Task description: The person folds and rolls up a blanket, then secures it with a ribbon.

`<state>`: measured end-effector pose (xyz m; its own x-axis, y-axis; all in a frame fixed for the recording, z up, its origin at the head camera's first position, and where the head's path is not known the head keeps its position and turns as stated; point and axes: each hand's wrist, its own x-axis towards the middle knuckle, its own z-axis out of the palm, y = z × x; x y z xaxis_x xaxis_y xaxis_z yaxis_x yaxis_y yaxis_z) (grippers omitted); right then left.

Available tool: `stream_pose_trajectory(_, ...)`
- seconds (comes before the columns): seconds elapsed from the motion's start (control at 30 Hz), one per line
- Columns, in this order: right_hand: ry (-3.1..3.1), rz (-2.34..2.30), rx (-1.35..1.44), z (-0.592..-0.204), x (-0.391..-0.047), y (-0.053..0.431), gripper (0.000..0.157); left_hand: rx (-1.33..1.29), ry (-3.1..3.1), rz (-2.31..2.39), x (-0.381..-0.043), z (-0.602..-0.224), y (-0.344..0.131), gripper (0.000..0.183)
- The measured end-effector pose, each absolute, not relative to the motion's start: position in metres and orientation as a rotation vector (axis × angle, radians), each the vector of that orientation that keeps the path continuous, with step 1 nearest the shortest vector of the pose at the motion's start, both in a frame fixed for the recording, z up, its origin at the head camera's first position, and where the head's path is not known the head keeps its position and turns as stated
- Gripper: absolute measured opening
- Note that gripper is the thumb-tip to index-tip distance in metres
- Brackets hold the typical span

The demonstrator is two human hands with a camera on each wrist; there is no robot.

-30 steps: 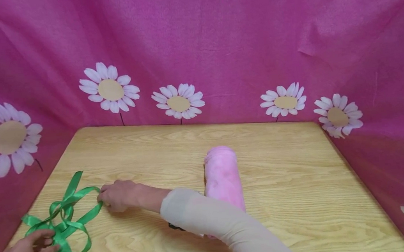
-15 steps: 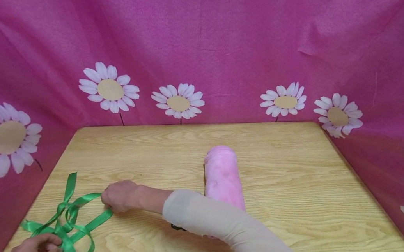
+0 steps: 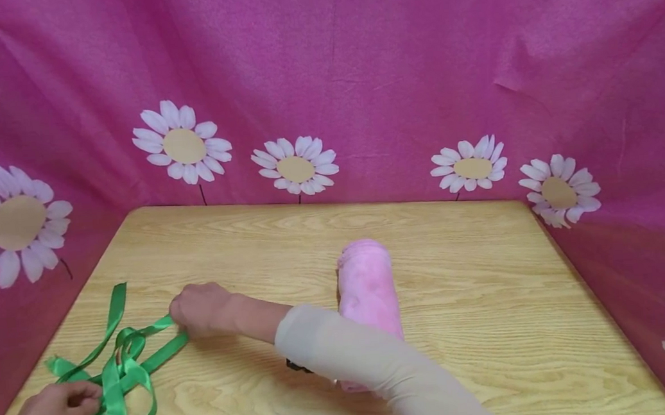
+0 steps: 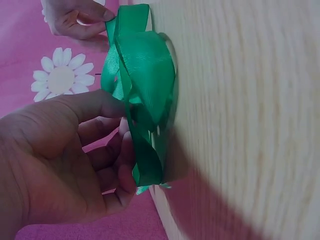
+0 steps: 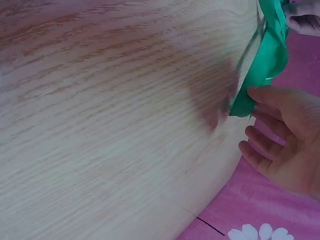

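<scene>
A tangle of green satin ribbon (image 3: 112,393) lies in loops on the left part of the table, one loose end pointing toward the back. My left hand (image 3: 51,413) is at the near left of the tangle; in the left wrist view its thumb and fingers pinch a strand of the ribbon (image 4: 146,65). Reaching across from the right, my right hand (image 3: 203,310) holds a loop on the tangle's right side. The right wrist view shows the right thumb and index finger pinching that ribbon (image 5: 272,55), the other fingers (image 5: 256,157) loosely spread.
A pink rolled cloth (image 3: 367,288) lies lengthwise mid-table, partly behind my right sleeve (image 3: 342,348). The wooden table (image 3: 489,299) is enclosed at the back and sides by a magenta curtain (image 3: 369,70) with printed daisies.
My right hand has drawn its ribbon loop slightly to the right and back. The tangle has narrowed and shifted, and my left hand has moved a little right, its fingers closing on the ribbon.
</scene>
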<state>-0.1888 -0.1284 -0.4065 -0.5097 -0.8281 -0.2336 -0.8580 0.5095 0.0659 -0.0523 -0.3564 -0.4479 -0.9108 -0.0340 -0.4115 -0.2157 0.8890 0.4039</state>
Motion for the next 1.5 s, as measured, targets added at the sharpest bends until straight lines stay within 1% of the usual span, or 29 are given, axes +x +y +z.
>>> stream_pose_trajectory(0.13,2.537,0.233,-1.410,-0.403,-0.192,-0.125,0.005,-0.181,2.691,0.653,-0.053,-0.443,-0.352,0.007)
stream_pose_trajectory(0.3,2.543,0.242,-1.360,-0.402,-0.194,-0.120,0.005,-0.203,2.725,0.687,-0.053,-0.443,-0.350,0.006)
stream_pose_trajectory(0.5,2.544,0.227,-1.352,-0.400,-0.196,-0.115,0.004,-0.237,2.764,0.706,-0.055,-0.440,-0.350,0.009)
stream_pose_trajectory(0.63,2.541,0.231,-1.343,-0.398,-0.199,-0.112,0.005,-0.252,2.822,0.720,-0.055,-0.434,-0.350,0.013)
stream_pose_trajectory(0.8,2.537,0.246,-1.300,-0.396,-0.203,-0.109,0.007,-0.247,2.908,0.710,-0.053,-0.429,-0.351,0.013)
stream_pose_trajectory(0.93,2.528,0.213,-1.256,-0.392,-0.211,-0.104,0.008,-0.239,2.950,0.726,-0.053,-0.428,-0.353,0.010)
stream_pose_trajectory(1.1,2.543,0.153,-1.239,-0.385,-0.222,-0.092,0.015,-0.198,3.064,0.725,-0.051,-0.428,-0.354,0.006)
stream_pose_trajectory(1.2,2.558,0.114,-1.242,-0.381,-0.228,-0.084,0.009,-0.173,3.126,0.705,-0.051,-0.425,-0.353,0.004)
stream_pose_trajectory(1.27,2.576,0.088,-1.254,-0.378,-0.233,-0.079,0.004,-0.163,3.126,0.699,-0.051,-0.422,-0.352,0.005)
stream_pose_trajectory(1.5,2.648,0.002,-1.273,-0.366,-0.252,-0.058,0.008,-0.111,3.095,0.681,-0.058,-0.415,-0.355,0.012)
